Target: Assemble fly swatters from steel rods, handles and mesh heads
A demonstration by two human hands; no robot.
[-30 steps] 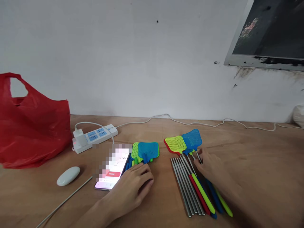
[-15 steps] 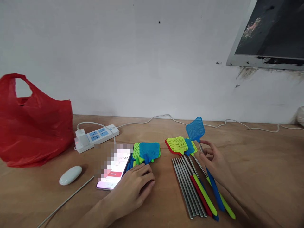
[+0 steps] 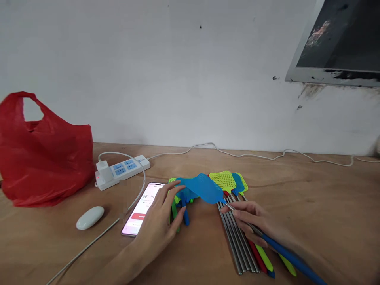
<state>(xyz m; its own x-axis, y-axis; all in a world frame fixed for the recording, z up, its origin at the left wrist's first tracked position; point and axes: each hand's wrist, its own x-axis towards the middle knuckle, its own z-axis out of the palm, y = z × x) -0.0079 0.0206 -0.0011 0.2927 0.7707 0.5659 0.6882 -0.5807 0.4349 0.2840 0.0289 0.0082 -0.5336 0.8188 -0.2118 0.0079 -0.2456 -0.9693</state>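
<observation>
My right hand [image 3: 251, 221] is closed on the metal shaft of a blue fly swatter [image 3: 206, 189], whose head points left and whose blue handle slants toward the lower right. Over a pile of loose swatter heads [image 3: 187, 194], blue, green and yellow, is my left hand [image 3: 162, 211]. Its fingers are spread, and the fingertips are at the left edge of the held blue head; whether they touch it I cannot tell. Under my right hand lie a yellow fly swatter [image 3: 223, 181], others with red, blue and yellow handles, and a row of several bare metal rods [image 3: 237, 241].
A lit phone [image 3: 139, 215] lies partly behind my left hand. Left of it are a white mouse [image 3: 90, 217], a grey cable [image 3: 86, 249], a power strip [image 3: 121, 172] with a plugged-in charger, and a red plastic bag [image 3: 47, 158]. A thin white cable runs along the wall.
My right hand has brought the blue fly swatter down and tilted it leftward, its head now over the loose heads. My left hand has lifted slightly, with its fingers opened.
</observation>
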